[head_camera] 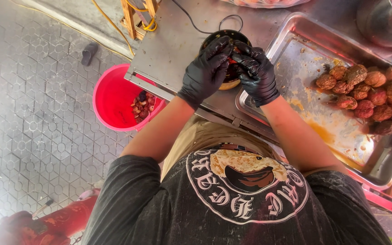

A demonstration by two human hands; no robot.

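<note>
Both black-gloved hands over dark bowl [223, 36] on steel table [169, 50], left hand [205, 68] and right hand [256, 70] fingers curled tight round small reddish piece [232, 60], steel tray [296, 59] of brown balls [368, 97] right of bowl, red bucket [114, 97] left-below.

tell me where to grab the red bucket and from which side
Judging by its pose, take the red bucket by its rim on the left, floor-facing side. It stands upright and open on the tiled floor, and its right edge is tucked under the steel table, so that side is blocked. No handle is visible. Scraps lie inside, so keep it level.
</note>
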